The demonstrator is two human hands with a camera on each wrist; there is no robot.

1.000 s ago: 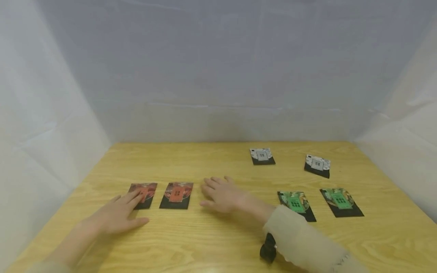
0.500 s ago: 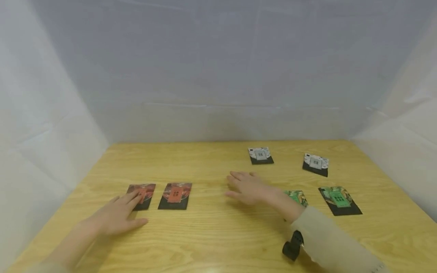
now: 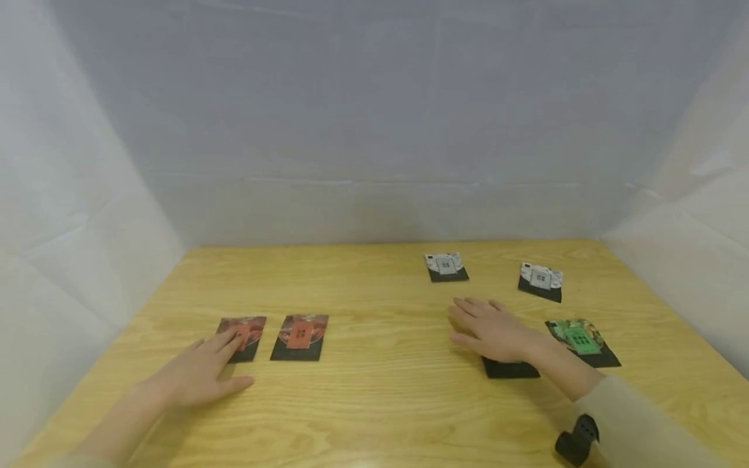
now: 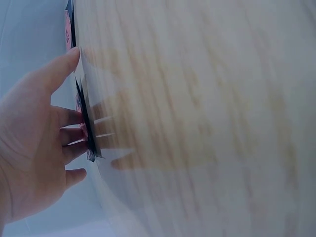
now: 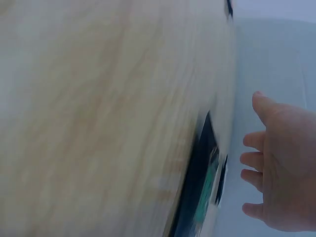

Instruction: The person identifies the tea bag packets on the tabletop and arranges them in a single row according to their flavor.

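My left hand (image 3: 196, 372) lies with fingers outstretched, fingertips on a flat red-and-black packet (image 3: 254, 331). In the left wrist view the fingertips touch that packet (image 4: 84, 111) and the thumb stands apart. A second red packet (image 3: 300, 337) lies just to its right. On the other side, my right hand (image 3: 497, 333) is spread above a flat packet (image 3: 510, 369), hiding all but its black lower end. The right wrist view shows the hand (image 5: 289, 163) raised off the table with nothing in it, a green-and-black packet (image 5: 202, 195) beside it.
Another green packet (image 3: 583, 341) lies right of the right hand, partly behind the forearm. Farther back are two white-and-black packets (image 3: 446, 270) (image 3: 540, 281). The wooden table (image 3: 328, 416) ends at pale sheeting (image 3: 374, 208) behind and at both sides.
My right hand has swept rightward from beside the second red packet to over the nearer green packet, covering its coloured part. The left hand stays on its red packet.
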